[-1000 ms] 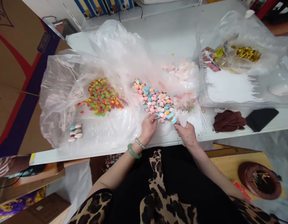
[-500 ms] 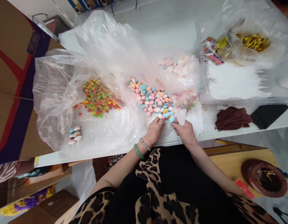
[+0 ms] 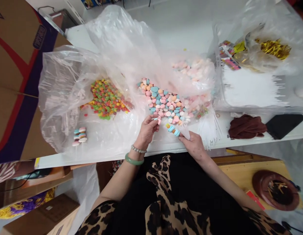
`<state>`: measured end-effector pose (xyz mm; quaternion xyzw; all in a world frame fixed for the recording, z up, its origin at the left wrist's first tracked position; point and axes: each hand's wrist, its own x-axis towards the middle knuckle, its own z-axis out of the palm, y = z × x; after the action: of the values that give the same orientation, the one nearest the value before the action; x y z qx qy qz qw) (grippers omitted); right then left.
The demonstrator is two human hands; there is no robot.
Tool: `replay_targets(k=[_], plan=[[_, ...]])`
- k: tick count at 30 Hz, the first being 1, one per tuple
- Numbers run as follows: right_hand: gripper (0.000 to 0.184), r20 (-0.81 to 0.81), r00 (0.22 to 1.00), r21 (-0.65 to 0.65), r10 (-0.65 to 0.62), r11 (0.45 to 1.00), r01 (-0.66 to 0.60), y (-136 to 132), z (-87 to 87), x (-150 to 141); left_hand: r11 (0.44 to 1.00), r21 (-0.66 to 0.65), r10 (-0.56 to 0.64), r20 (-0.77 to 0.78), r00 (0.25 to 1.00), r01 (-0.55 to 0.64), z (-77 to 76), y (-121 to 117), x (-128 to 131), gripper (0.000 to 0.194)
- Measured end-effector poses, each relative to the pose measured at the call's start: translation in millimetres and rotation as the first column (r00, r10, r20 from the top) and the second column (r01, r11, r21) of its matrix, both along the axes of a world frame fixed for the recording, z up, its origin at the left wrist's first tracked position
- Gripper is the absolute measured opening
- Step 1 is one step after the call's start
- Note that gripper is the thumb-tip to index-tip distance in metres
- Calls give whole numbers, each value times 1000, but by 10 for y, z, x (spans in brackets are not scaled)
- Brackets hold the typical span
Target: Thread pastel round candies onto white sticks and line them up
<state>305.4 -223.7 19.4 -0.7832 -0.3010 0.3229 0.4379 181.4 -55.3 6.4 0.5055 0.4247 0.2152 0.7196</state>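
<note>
My right hand (image 3: 192, 143) is closed round the lower end of a candy skewer (image 3: 173, 130) threaded with blue, orange and yellow sweets; a bundle of white sticks also shows in that hand. My left hand (image 3: 148, 130) pinches a pink marshmallow candy (image 3: 159, 121), with something pale blue or white beside it at the fingertips. Just beyond both hands lies a pile of pastel marshmallow candies (image 3: 168, 103) in an opened plastic bag. To the left is a heap of bright ring gummies (image 3: 109, 98). Finished-looking candy skewers (image 3: 80, 135) lie at the left on the plastic.
A clear tray (image 3: 221, 98) of white sticks stands at the right, with a bag of gold twist ties (image 3: 275, 49) on it. A brown cloth (image 3: 246, 126) and a black flat object (image 3: 285, 125) lie near the front edge. A large cardboard box (image 3: 11, 81) borders the left.
My left hand has moved left, away from the skewer, and now holds a pink candy. My right hand has tilted the skewer so its tip points to the upper left.
</note>
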Motion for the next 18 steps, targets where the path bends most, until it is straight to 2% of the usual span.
replay_targets(k=[1,3,5,9,18], plan=[[17,35,999,-2,32,999,-32,15,21,-36,995,-95,20,48,999,-15,61,28,-28,30],[18,88,993,-7,78,997,-77,60,46,-103,984,-177,33,99,995,-15,152,54,-82,32],[18,114,988,-7,100,995,-100,105,50,-153,980,-199,33,122,992,-8,188,58,-131,31],[17,114,987,-21,117,993,-115,147,43,-190,970,-242,36,179,983,9,152,81,-217,28],[17,171,974,-38,145,989,-141,179,75,-244,948,-281,-86,231,969,151,136,59,-308,40]])
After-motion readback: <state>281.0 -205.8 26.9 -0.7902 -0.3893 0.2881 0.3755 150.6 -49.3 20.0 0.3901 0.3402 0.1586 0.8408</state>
